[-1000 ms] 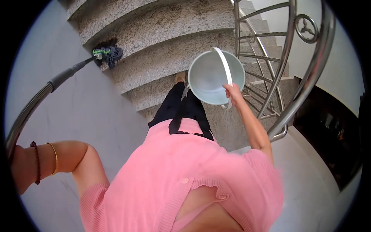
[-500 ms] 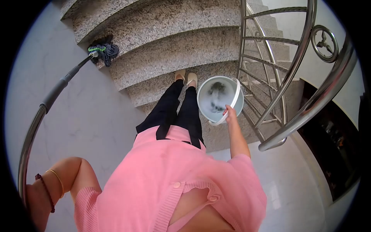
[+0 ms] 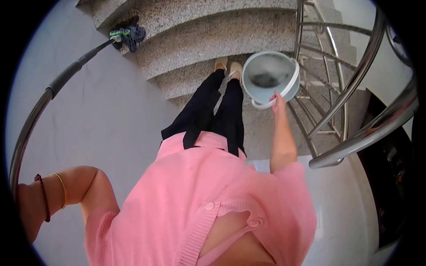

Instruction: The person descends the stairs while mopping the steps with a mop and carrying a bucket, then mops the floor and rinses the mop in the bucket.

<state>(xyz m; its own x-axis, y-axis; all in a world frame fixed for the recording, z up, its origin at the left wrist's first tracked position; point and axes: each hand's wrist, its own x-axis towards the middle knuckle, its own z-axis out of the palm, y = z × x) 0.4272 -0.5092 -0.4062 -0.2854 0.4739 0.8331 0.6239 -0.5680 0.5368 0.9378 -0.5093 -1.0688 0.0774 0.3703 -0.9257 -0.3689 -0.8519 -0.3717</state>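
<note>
My right hand (image 3: 278,103) is closed round the white handle (image 3: 290,84) of a pale blue-grey bucket (image 3: 261,91). The bucket is tilted a little, and a dark, blurred patch shows inside it. At the far left edge, my left hand (image 3: 27,206) is at the metal pole of a mop (image 3: 32,117), its fingers mostly lost in the dark border. The mop's dark grey strands (image 3: 133,36), with a green band, rest at the wall end of a stair step.
Curved speckled stone stairs (image 3: 217,37) rise ahead, with my feet (image 3: 235,70) on a low step. A metal railing (image 3: 337,104) stands close to the bucket's right side. A pale wall (image 3: 102,119) runs along the left.
The bucket has moved forward relative to my feet, tipping slightly, and my right arm has reached out with it. The whole view has shifted; the mop head still rests on the stairs.
</note>
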